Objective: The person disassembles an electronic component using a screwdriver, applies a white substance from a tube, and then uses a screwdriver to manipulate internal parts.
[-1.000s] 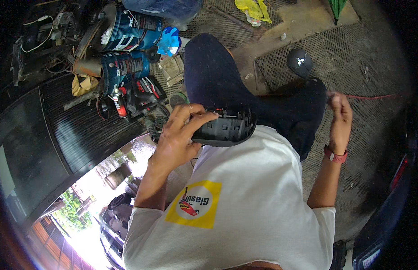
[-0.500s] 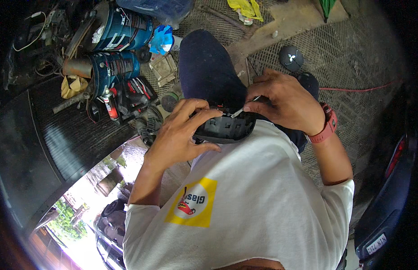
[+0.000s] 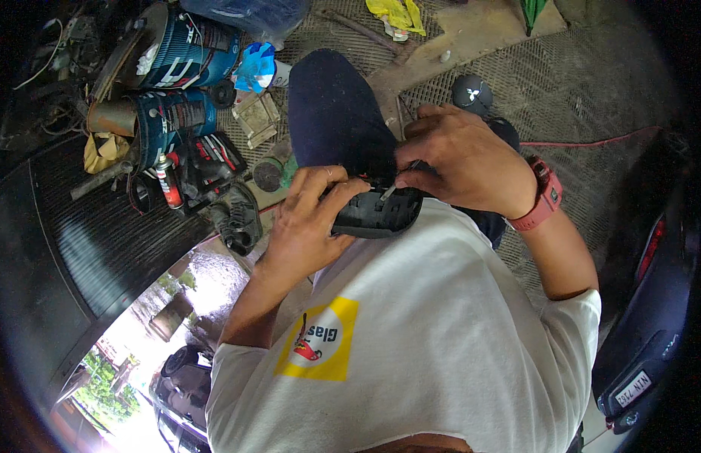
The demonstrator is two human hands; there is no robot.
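A left hand [image 3: 309,226] grips a black housing [image 3: 377,215] while the right hand [image 3: 460,162] pinches a thin tool [image 3: 388,190] into it, prying that likely demands steady leverage.

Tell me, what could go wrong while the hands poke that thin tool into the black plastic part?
The thin tool in the right hand points toward the left hand that holds the black plastic part; a slip might jab a finger. The part sits against the shirt, not on a table, so it could wobble or drop. Anything small that pops loose might fall through the metal mesh floor.
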